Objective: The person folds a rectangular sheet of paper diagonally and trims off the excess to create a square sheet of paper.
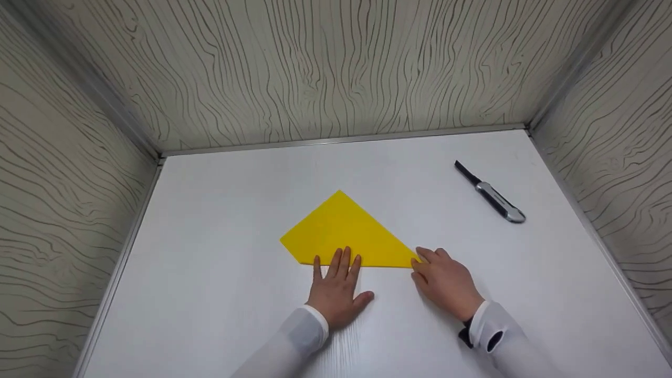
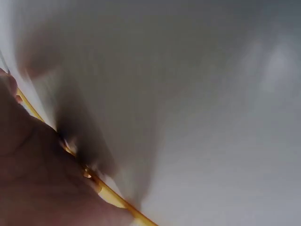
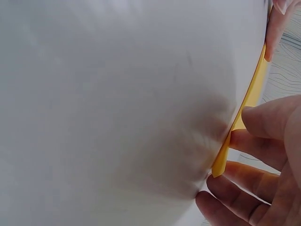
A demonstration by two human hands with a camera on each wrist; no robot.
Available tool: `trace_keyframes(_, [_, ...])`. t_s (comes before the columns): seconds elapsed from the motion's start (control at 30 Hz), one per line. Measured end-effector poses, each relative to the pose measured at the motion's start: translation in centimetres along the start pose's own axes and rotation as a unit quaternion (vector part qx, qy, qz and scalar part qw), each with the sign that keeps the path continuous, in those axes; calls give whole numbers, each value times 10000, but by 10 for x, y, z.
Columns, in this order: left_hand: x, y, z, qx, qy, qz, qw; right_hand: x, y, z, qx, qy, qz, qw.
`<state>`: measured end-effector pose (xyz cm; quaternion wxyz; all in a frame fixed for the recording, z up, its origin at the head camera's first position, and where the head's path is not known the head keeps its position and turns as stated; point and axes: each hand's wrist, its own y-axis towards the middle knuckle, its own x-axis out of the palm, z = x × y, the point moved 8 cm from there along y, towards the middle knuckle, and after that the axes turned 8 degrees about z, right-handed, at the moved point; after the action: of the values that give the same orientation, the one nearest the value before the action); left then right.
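A folded sheet of yellow paper lies on the white table, its long straight edge facing the person and one corner pointing to the back. The left hand rests flat with spread fingers across that near edge, thumb out to the side. At the paper's narrow right corner is the right hand, its slightly bent fingertips touching the tip. In the right wrist view, the fingers lie against the end of the paper, with the thumb close beside the edge. The left wrist view shows the palm beside a thin yellow edge.
A utility knife with a dark blade and a grey-and-black handle lies at the right back of the white table. Wood-patterned panels with metal frames enclose the table at the back and both sides.
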<state>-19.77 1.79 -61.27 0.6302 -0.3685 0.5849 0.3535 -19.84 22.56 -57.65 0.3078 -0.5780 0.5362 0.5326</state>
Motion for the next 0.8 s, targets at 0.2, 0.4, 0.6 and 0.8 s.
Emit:
trace_keyframes(0.2, [-6,-1,0,-99,-54,-217,9997,-1,0,-3,14,-26,-133,9999])
trace_keyframes(0.4, [-10,0,-1,-149,-127,-345,9992,-2,4,-35,-469,-486,-214,9975])
trace_keyframes(0.6, [-9,1,-2,-131,188,-317,9992,19,7,-81,-885,-126,-812,9927])
trace_keyframes(0.8, [-8,3,-1,-59,348,-216,9991,32,14,-98,-863,104,-901,9921])
